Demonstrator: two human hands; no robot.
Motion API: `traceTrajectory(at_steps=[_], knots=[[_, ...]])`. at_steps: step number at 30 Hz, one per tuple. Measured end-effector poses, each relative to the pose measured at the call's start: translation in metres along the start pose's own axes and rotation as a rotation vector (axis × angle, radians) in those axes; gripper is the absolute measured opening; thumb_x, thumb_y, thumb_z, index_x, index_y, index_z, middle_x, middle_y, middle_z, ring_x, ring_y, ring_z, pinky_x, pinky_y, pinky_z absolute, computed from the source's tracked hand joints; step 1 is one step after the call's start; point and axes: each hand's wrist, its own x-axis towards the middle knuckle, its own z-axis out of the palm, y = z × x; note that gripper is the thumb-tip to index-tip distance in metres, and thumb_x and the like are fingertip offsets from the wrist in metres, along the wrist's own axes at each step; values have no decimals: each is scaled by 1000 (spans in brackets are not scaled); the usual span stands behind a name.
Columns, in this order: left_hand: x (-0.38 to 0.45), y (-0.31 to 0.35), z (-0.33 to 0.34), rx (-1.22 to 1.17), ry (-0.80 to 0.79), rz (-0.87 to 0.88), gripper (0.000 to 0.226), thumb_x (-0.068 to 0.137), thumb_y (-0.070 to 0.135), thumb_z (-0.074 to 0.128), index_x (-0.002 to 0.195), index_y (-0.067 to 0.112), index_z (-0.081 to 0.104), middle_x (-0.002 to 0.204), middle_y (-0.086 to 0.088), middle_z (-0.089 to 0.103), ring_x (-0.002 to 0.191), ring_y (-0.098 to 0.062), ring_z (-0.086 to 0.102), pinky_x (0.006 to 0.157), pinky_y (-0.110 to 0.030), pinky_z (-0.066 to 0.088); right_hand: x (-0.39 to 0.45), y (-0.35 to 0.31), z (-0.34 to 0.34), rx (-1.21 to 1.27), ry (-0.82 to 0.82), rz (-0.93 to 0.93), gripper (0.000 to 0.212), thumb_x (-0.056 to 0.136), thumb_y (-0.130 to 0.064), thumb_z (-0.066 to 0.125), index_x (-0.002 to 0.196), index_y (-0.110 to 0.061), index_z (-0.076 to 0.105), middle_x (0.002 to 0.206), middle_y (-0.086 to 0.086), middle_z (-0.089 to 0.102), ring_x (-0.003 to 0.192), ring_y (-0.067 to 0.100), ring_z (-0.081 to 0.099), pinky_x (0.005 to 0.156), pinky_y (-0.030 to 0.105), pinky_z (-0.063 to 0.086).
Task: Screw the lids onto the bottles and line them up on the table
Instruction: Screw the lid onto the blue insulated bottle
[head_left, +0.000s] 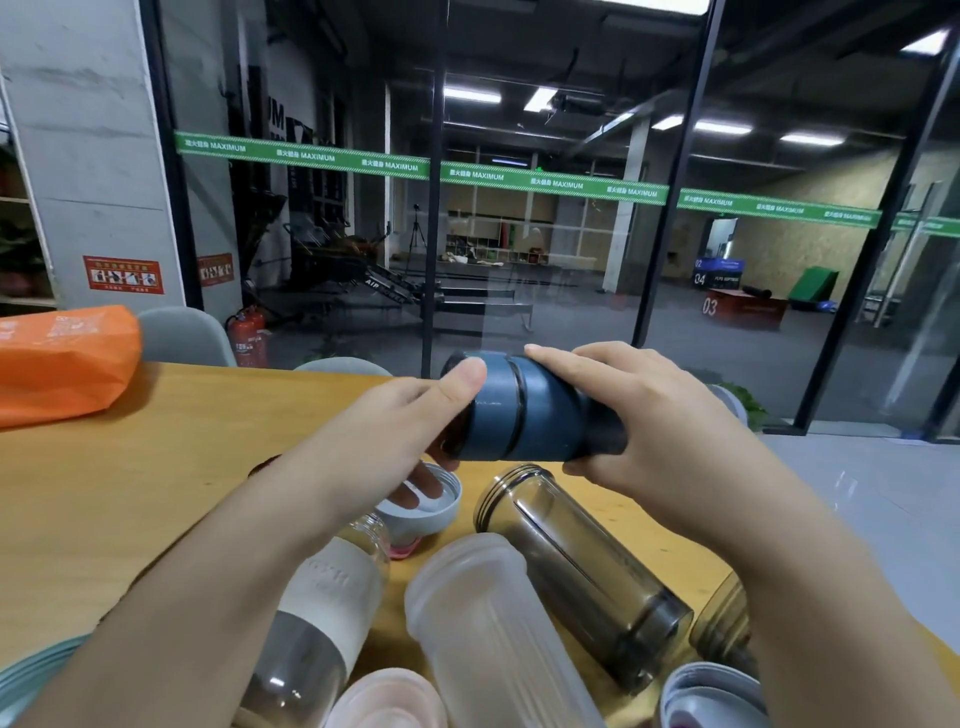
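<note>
Item: blue bottle (540, 415), held on its side in the air above the desk (156, 467), its blue lid (485, 395) pointing left.
Left hand (415, 415): grasping the lid end, thumb curled over the top of it.
Right hand (639, 415): wrapped round the bottle's body, fingers over the top.
On the desk below, all lying down and uncapped: a smoked clear bottle (582, 571) with a threaded mouth; just beside it a frosted white bottle (493, 629); to the left a clear bottle with a white sleeve (317, 608).
Loose lids: a pale grey lid (421, 512), open side up, under the left fingers; a pink lid (389, 701) at the near edge; a grey lid (711, 696) at lower right.
Also: an orange bag (62, 358) at the far left of the desk.
</note>
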Motion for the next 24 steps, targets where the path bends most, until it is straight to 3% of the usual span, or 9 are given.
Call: traceTrajectory(at_steps=[4,6,9,12,14,18,20,22,24], knots=[[1,-5,-7,44,-34,47,48,64,66,56,106,43,55,94,2,66,72,-8,67,63,-26,51,0,2,1,30,-35,-12,81,82,-30,69,142,-54,20,134,-23,39,119,6,35,94,22,31],[0,-8,-9,42,-76,89,51,56,63,63,105,55,51,98,6,64,77,-6,67,65,-26,51,-1,4,1,32,-62,-14,81,82,-30,69,141,-54,21,133,-24,39,119,6,36,89,18,28],[1,-10,-11,71,-113,156,59,54,51,70,105,67,44,110,18,57,87,-7,67,76,-33,55,-2,6,1,53,-68,-17,80,82,-29,70,142,-53,22,133,-23,41,119,5,37,97,21,32],[3,-8,-9,104,-141,263,71,61,28,72,112,68,43,113,30,52,101,-1,61,83,-40,56,-2,10,1,79,-65,-4,80,81,-29,71,141,-52,24,132,-23,41,119,4,37,99,23,34],[4,-8,-9,63,-167,309,72,61,21,73,114,64,47,113,30,55,109,-5,60,87,-44,54,-2,12,1,106,-67,7,81,80,-30,72,142,-52,24,131,-23,42,119,4,37,101,26,36],[2,-8,-8,42,-202,319,64,59,49,70,118,60,48,125,25,54,123,-1,49,104,-42,40,0,10,4,101,-67,0,81,80,-29,72,142,-51,24,133,-21,42,120,7,39,100,27,38],[2,-5,-5,9,-114,268,63,57,66,62,117,69,42,133,27,45,125,3,44,101,-34,41,1,9,5,84,-68,-4,81,80,-31,71,142,-51,23,134,-21,42,120,7,38,99,26,37],[2,-4,-1,-2,29,189,65,53,82,49,116,70,38,131,25,44,114,3,52,91,-29,46,1,7,6,83,-78,-8,81,80,-32,71,142,-52,22,134,-21,42,120,7,39,99,24,36],[1,-3,2,1,98,72,77,53,95,36,114,50,46,116,12,58,87,-6,64,79,-32,51,1,6,5,83,-82,-13,81,80,-31,71,142,-52,23,133,-22,42,119,7,40,99,24,38]])
